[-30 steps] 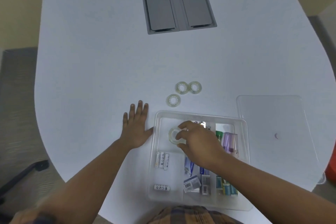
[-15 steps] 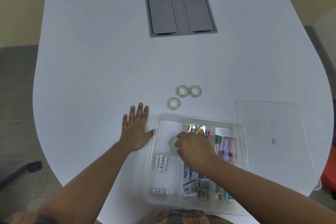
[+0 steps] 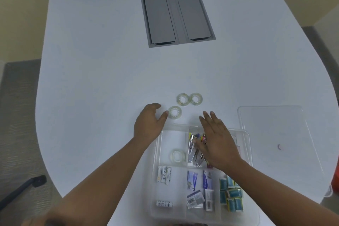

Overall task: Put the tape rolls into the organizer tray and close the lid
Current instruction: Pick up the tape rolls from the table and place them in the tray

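Observation:
A clear organizer tray [image 3: 157, 154] sits at the near edge of the white table. One clear tape roll [image 3: 177, 155] lies in its far-left compartment. Three more tape rolls lie on the table beyond the tray: the nearest roll [image 3: 175, 112], a middle roll [image 3: 183, 99] and a right roll [image 3: 196, 99]. My left hand [image 3: 149, 124] is open, its thumb touching the nearest roll. My right hand [image 3: 217, 141] hovers open and empty over the tray's far middle compartment. The clear lid [image 3: 275, 134] lies flat on the table to the right of the tray.
The tray also holds batteries [image 3: 164, 174], metal clips [image 3: 193, 149], small packets [image 3: 200, 191] and teal boxes [image 3: 231, 196]. A grey cable hatch [image 3: 176, 13] is set into the table further back. The table edge curves away on both sides.
My right hand let go of a tape roll in the tray's far-left compartment and lifted forward, open. My left hand moved off the table beside the tray up to the nearest loose roll.

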